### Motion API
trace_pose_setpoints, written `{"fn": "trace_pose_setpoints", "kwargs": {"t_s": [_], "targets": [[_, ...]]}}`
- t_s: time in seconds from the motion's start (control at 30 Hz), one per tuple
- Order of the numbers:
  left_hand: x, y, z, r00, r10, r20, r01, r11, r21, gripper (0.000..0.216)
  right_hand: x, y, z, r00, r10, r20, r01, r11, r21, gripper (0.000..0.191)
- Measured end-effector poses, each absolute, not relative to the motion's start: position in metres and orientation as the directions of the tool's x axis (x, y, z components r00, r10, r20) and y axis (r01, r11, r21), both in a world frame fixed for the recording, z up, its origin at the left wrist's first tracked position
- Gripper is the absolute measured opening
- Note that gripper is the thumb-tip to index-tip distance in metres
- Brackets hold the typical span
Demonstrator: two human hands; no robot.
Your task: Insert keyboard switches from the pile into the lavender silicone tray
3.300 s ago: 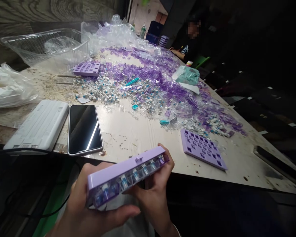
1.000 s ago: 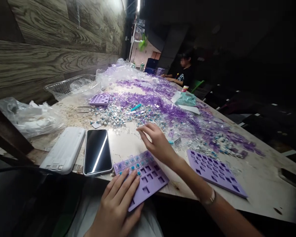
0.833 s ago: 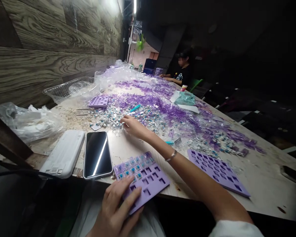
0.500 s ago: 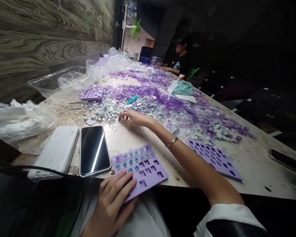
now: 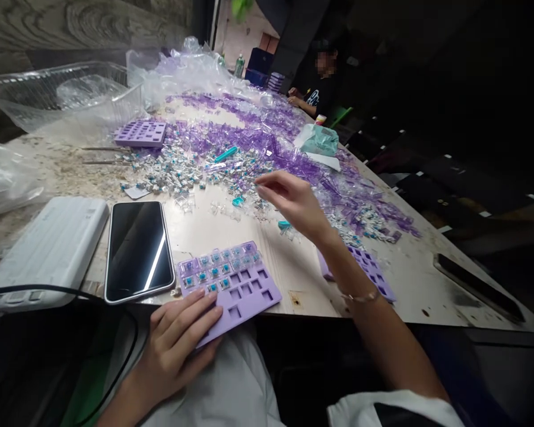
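Steadying a purple plate (image 5: pixel 249 308) at the near edge of the table (image 5: pixel 196 228), the left hand (image 5: pixel 178 338) is gripping its near-left corner, fingers on top.

Fingertips nearly meeting, the right hand (image 5: pixel 296 204) is hovering by scattered small parts (image 5: pixel 173 172) farther off; whether it is holding one cannot be told. The plate is looking light, stiff and perhaps slippery; its bare right rim is offering a safer hold than its seated switches (image 5: pixel 214 272), which are probably fragile.

White glare streaks the phone (image 5: pixel 140 252), while the right background (image 5: pixel 471 89) seems nearly black.
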State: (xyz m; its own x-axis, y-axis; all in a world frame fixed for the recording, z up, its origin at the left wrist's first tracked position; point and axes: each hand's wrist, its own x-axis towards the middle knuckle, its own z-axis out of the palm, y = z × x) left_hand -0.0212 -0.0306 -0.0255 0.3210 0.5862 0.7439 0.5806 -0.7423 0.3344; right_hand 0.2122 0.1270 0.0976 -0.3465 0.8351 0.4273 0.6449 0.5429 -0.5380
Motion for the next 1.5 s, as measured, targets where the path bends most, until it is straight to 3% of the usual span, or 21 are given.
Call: {"fn": "trace_pose_setpoints", "kwargs": {"t_s": [0.07, 0.27, 0.5, 0.73, 0.9, 1.0, 1.2, 1.5], "targets": [[-0.02, -0.031, -0.027, 0.312, 0.589, 0.745, 0.57, -0.744, 0.348, 0.035, 0.226, 0.091, 0.094, -0.354, 0.844, 0.403, 0.626, 0.534, -0.568, 0.014], [-0.019, -0.027, -0.035, 0.274, 0.554, 0.786, 0.559, -0.757, 0.339, 0.042, 0.248, 0.02, 0.071, -0.45, 0.89, 0.067, 0.717, 0.405, -0.568, 0.02], [-0.014, -0.021, -0.044, 0.21, 0.469, 0.858, 0.586, -0.763, 0.273, 0.045, 0.22, 0.08, 0.099, -0.5, 0.792, 0.349, 0.657, 0.61, -0.442, 0.022], [-0.011, -0.019, -0.041, 0.195, 0.419, 0.887, 0.602, -0.765, 0.229, 0.032, 0.133, 0.201, 0.086, -0.571, 0.771, 0.282, 0.646, 0.634, -0.426, 0.026], [-0.01, -0.018, -0.042, 0.18, 0.401, 0.898, 0.592, -0.774, 0.227, 0.027, 0.077, 0.226, 0.067, -0.684, 0.681, 0.264, 0.593, 0.729, -0.343, 0.04], [-0.008, -0.016, -0.043, 0.16, 0.379, 0.912, 0.575, -0.786, 0.226, 0.027, 0.061, 0.229, 0.058, -0.728, 0.64, 0.245, 0.578, 0.766, -0.283, 0.038], [-0.006, -0.015, -0.048, 0.117, 0.357, 0.927, 0.56, -0.794, 0.236, 0.025, 0.069, 0.24, 0.048, -0.741, 0.614, 0.27, 0.566, 0.789, -0.241, 0.035], [-0.007, -0.013, -0.035, 0.112, 0.335, 0.936, 0.579, -0.787, 0.212, 0.019, 0.115, 0.267, 0.05, -0.677, 0.653, 0.34, 0.573, 0.757, -0.315, 0.027]]}}
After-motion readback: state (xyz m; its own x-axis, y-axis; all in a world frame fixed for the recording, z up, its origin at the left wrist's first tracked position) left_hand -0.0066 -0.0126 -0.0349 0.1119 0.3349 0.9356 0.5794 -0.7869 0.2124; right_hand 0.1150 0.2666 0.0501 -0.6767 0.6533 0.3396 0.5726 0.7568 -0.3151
